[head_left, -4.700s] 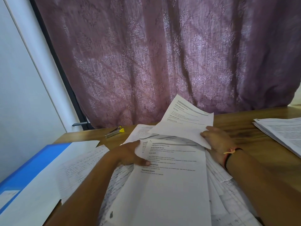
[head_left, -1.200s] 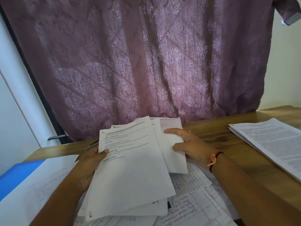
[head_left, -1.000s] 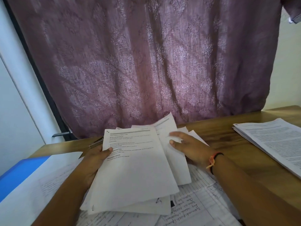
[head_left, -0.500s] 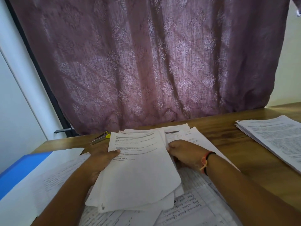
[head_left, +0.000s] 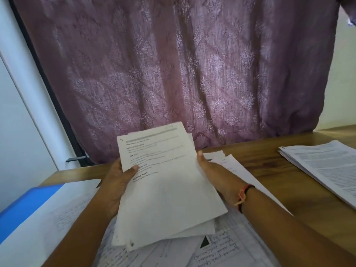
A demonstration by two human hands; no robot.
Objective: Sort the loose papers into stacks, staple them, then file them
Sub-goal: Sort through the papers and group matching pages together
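Printed bundle (head_left: 163, 189): tilted up between both hands, lower end over the handwritten sheets (head_left: 227, 249).
Left hand (head_left: 117, 182): grips the bundle's left edge, thumb across the print.
Right hand (head_left: 217, 178): fingers curled behind the right edge, thumb on top.
Far right: second stack (head_left: 323, 166), flat on the table (head_left: 269, 170).
Far left: blue folder (head_left: 25, 205).

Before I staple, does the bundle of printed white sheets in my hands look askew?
Yes. The bundle of printed white sheets, gripped by the left hand and right hand, is not squared: its lower edges fan out, corners staggered. Handwritten white sheets beneath it overlap at mixed angles.
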